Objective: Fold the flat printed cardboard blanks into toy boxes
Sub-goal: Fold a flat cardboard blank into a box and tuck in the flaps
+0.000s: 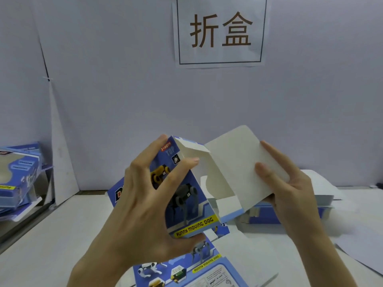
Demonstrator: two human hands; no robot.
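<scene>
A blue printed toy box, half folded and marked "FUNNY MOVING DOG", is held above the table between both hands. My left hand grips its printed side, thumb under the bottom edge and fingers spread up to the top corner. My right hand holds the big white inner flap, thumb on its face and fingers behind its right edge. The box's top end stands open. A flat printed blank lies on the table under my left wrist.
Several folded boxes are piled at the far left. A stack of flat blanks lies behind my right hand, topped by white card. A paper sign hangs on the grey wall. White sheets lie at the table's right edge.
</scene>
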